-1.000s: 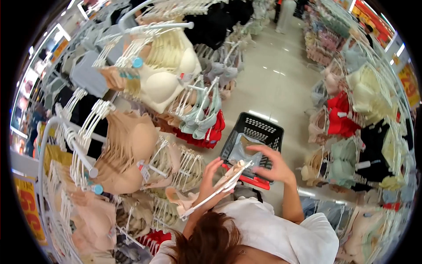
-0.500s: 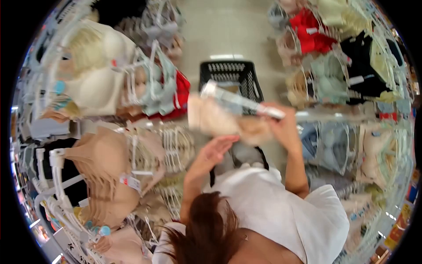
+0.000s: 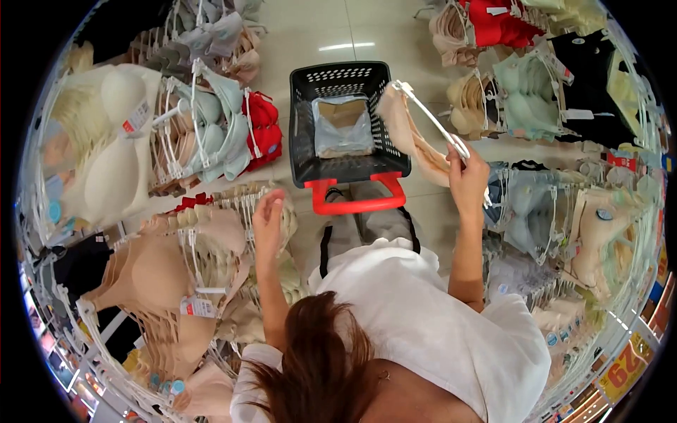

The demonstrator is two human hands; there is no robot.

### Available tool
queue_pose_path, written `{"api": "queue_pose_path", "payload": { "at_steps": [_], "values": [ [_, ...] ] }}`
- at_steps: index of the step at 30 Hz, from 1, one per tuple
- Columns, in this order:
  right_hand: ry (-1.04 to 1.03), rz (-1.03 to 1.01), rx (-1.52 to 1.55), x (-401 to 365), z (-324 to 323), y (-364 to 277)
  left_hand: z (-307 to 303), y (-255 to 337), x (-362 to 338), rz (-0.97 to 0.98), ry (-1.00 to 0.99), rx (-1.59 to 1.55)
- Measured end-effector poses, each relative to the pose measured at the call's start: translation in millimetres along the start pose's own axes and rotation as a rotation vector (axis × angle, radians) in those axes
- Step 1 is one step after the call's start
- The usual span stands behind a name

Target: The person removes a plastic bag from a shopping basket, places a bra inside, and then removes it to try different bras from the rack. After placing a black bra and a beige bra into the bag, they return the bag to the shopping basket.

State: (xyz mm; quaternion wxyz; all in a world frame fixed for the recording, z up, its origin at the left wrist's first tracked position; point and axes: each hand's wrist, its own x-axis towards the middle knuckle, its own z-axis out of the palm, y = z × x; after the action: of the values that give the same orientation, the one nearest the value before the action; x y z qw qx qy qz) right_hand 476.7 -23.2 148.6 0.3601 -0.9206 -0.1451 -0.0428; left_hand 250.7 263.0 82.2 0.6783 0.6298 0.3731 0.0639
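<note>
My right hand [image 3: 467, 178] grips a white hanger [image 3: 430, 120] carrying a beige bra [image 3: 405, 130], raised to the right of a black shopping basket [image 3: 303, 151] with a red handle [image 3: 356, 204]. Inside the basket lies a clear plastic package [image 3: 342, 127]. My left hand [image 3: 268, 217] is empty with fingers apart, reaching toward the beige bras [image 3: 211, 233] hanging on the left rack.
Racks of bras on hangers line both sides: cream, mint and red ones [image 3: 261, 130] on the left, red, mint, black and yellow ones [image 3: 536, 92] on the right. The pale tiled floor [image 3: 317, 35] runs between them. Price tags [image 3: 194, 307] dangle from the garments.
The right hand carried the hanger with the beige bra from the middle to the right of the basket. The left hand let go and moved left toward the rack. The view tilted down.
</note>
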Motion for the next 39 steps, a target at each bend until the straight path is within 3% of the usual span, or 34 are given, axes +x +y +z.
{"api": "queue_pose_path", "payload": {
  "at_steps": [9,12,15,16,18,20,23,25,27,29,33,36,39],
  "values": [
    [-0.132,0.144,0.074,31.3,50.2,65.9,44.7,-71.2,149.0,-0.064,-0.102,0.193],
    [-0.155,0.244,0.170,22.4,70.2,67.5,57.8,-114.6,218.9,-0.051,-0.141,0.240],
    [-0.250,0.142,0.115,19.7,91.7,79.0,82.1,-164.7,295.0,-0.027,-0.100,0.347],
    [-0.334,0.175,0.048,18.5,95.4,82.8,89.6,-186.5,320.3,-0.003,-0.084,0.397],
    [-0.314,0.186,0.121,11.6,113.5,87.4,108.3,-228.8,366.2,0.034,-0.115,0.491],
    [-0.368,0.285,0.085,-11.4,127.2,96.4,138.9,-230.1,392.1,0.005,-0.134,0.482],
    [-0.432,0.332,0.125,-22.6,150.7,92.6,160.1,-267.9,438.3,0.056,-0.137,0.604],
    [-0.491,0.343,0.127,-26.9,162.6,95.9,166.9,-307.3,473.1,0.249,-0.222,0.811],
    [-0.520,0.358,0.105,-27.8,169.8,99.1,172.4,-322.2,496.1,0.268,-0.302,0.920],
    [-0.465,0.428,0.132,-28.3,176.3,102.2,180.0,-337.6,503.1,0.290,-0.463,1.161],
    [-0.393,0.558,0.163,-39.1,177.0,117.5,179.5,-384.3,468.9,0.304,-0.513,1.390],
    [-0.372,0.616,0.119,-30.7,168.6,116.2,170.3,-403.2,431.7,0.134,-0.913,1.591],
    [-0.312,0.596,0.147,-24.9,162.4,114.6,159.6,-379.8,378.7,0.264,-0.986,1.391]
  ]
}}
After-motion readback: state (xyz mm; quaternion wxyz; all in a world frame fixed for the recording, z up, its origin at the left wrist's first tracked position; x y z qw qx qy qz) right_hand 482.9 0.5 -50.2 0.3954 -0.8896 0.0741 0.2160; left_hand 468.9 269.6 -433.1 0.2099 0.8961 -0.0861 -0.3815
